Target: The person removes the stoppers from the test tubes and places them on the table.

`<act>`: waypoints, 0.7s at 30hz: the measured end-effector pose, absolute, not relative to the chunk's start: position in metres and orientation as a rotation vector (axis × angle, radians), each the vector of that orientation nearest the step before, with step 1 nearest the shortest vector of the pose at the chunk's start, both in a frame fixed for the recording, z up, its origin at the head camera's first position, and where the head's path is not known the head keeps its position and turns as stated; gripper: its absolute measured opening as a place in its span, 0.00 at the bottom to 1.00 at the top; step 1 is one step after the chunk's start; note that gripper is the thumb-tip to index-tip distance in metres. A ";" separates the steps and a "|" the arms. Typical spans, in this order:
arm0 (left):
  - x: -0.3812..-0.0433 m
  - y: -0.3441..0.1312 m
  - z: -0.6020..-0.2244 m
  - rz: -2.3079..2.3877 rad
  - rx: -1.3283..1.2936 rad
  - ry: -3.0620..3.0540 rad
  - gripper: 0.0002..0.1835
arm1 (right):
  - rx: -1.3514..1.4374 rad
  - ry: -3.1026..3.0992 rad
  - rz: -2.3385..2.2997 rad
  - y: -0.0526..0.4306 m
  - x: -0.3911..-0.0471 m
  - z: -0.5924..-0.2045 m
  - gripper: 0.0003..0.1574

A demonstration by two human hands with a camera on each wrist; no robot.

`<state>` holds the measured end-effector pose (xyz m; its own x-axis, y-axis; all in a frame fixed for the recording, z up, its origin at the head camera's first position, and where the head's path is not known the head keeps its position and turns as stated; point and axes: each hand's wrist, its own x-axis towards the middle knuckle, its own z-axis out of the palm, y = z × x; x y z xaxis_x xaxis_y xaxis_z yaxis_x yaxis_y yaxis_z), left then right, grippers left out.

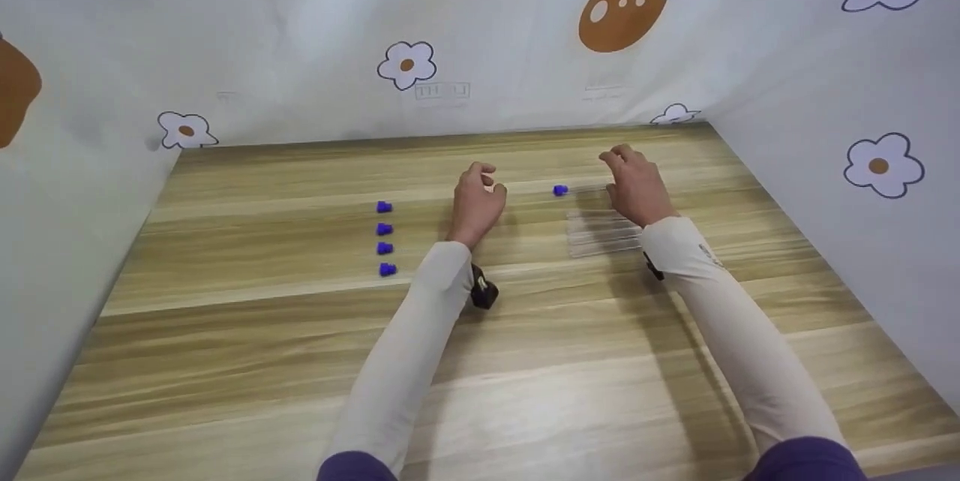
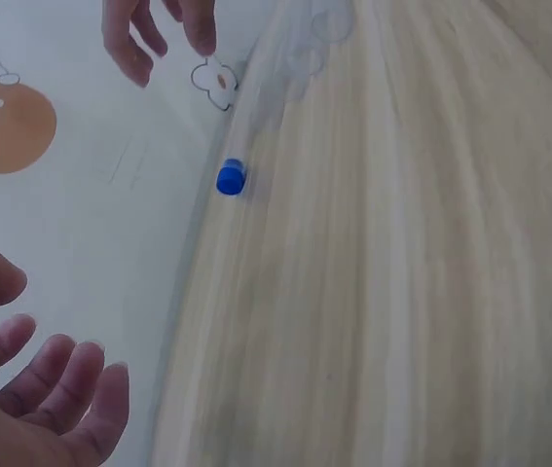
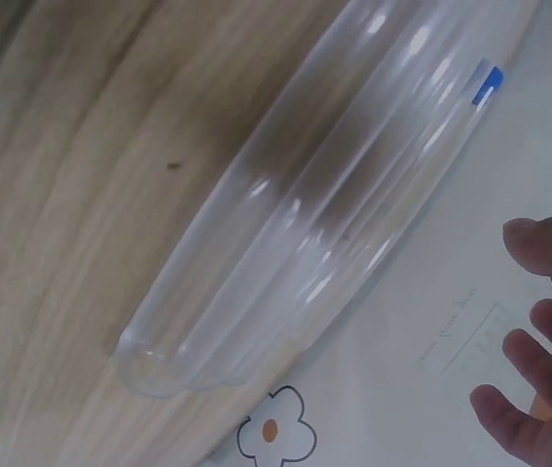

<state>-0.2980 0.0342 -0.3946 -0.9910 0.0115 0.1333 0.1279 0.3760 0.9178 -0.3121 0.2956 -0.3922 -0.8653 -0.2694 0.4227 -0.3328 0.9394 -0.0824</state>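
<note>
My left hand (image 1: 478, 199) hovers over the middle of the table with loosely bent fingers and nothing in them. My right hand (image 1: 639, 184) hangs above the right end of a clear test tube whose blue stopper (image 1: 560, 190) points left; its fingers are relaxed and hold nothing. Just nearer lie several clear test tubes (image 1: 589, 235) side by side, partly covered by the right wrist. In the right wrist view their rounded ends (image 3: 154, 375) show. Several loose blue stoppers (image 1: 384, 229) lie in a column left of my left hand.
The wood-grain table (image 1: 247, 361) meets a pale printed cloth (image 1: 315, 31) at the back and along both sides. A black wrist device (image 1: 484, 292) sits under the left sleeve.
</note>
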 end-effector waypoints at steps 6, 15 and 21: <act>-0.299 0.049 -0.399 -1.726 -0.141 -2.487 0.20 | 0.428 -2.771 0.164 0.301 -0.320 -0.392 0.29; -0.300 0.063 -0.403 -1.740 -0.161 -2.523 0.22 | 0.409 -2.952 0.158 0.306 -0.331 -0.393 0.32; -0.301 0.071 -0.408 -1.767 -0.207 -2.518 0.23 | 0.409 -3.043 0.221 0.310 -0.335 -0.393 0.34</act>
